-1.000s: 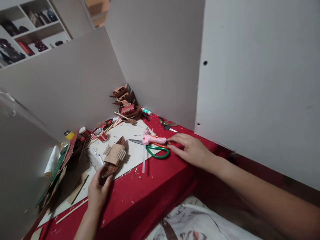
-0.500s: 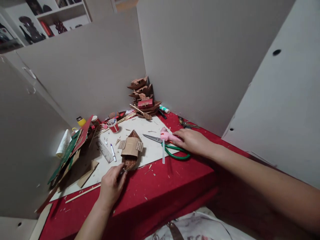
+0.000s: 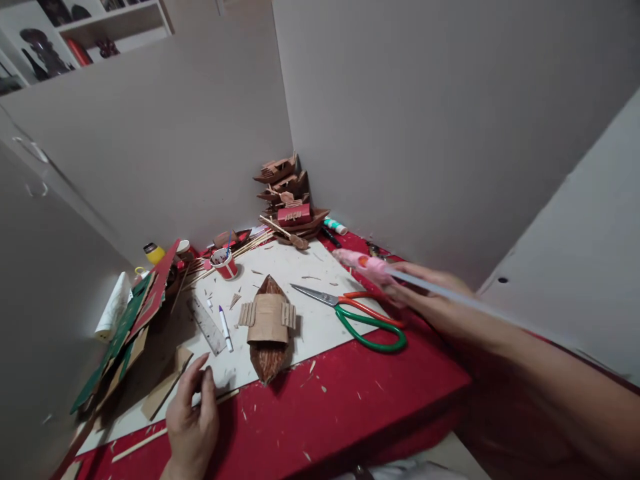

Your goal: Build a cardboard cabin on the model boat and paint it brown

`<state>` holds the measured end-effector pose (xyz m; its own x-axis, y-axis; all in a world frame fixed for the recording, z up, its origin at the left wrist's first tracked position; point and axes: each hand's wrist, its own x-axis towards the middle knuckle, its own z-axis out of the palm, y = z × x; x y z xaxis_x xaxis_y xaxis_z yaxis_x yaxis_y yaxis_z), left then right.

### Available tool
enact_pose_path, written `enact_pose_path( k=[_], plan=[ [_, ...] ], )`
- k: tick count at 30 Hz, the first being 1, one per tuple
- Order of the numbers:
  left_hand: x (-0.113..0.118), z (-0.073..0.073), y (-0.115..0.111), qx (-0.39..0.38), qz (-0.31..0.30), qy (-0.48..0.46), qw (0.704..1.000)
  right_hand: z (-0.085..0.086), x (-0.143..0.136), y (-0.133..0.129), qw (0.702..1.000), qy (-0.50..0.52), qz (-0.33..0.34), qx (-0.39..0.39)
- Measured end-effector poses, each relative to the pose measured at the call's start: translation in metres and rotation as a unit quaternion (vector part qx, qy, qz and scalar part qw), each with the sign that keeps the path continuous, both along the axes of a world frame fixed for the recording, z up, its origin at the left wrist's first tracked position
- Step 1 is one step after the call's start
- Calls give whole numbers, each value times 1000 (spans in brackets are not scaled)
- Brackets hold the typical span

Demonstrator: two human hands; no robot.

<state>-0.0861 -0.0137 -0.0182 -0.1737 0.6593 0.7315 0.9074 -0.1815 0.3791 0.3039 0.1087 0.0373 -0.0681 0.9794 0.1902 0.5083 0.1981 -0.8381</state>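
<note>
Right fingers [image 3: 413, 300] grip a pink glue gun [image 3: 370, 265]. Beyond the parted left fingers [image 3: 190, 379], the boat [image 3: 269, 319] is roofed (remainder unclear).

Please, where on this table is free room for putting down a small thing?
Red cloth in front of the scissors is mostly bare; so is the white board between the nearest boat and the stacked boats. The left is crowded: cardboard sheets, ruler, marker.
</note>
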Motion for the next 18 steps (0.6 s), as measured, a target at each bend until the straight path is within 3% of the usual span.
enact_pose_path(
  k=[4, 6, 10, 14, 18],
  plan=[
    [-3, 6, 3, 10, 39, 32, 999, 5, -6, -5, 966, 248, 13, -71],
    [-4, 7, 3, 9, 68, 44, 997, 3, -11, -2, 945, 314, 24, -88],
    [-7, 7, 3, 1, 98, 48, 994, -2, -19, 7, 928, 355, 46, -105],
    [-10, 7, 4, 4, 97, 68, 993, -5, -22, 5, 874, 461, 91, -126],
    [-12, 6, 5, 10, 106, 93, 990, -6, -23, -2, 850, 419, 206, -244]
  ],
)
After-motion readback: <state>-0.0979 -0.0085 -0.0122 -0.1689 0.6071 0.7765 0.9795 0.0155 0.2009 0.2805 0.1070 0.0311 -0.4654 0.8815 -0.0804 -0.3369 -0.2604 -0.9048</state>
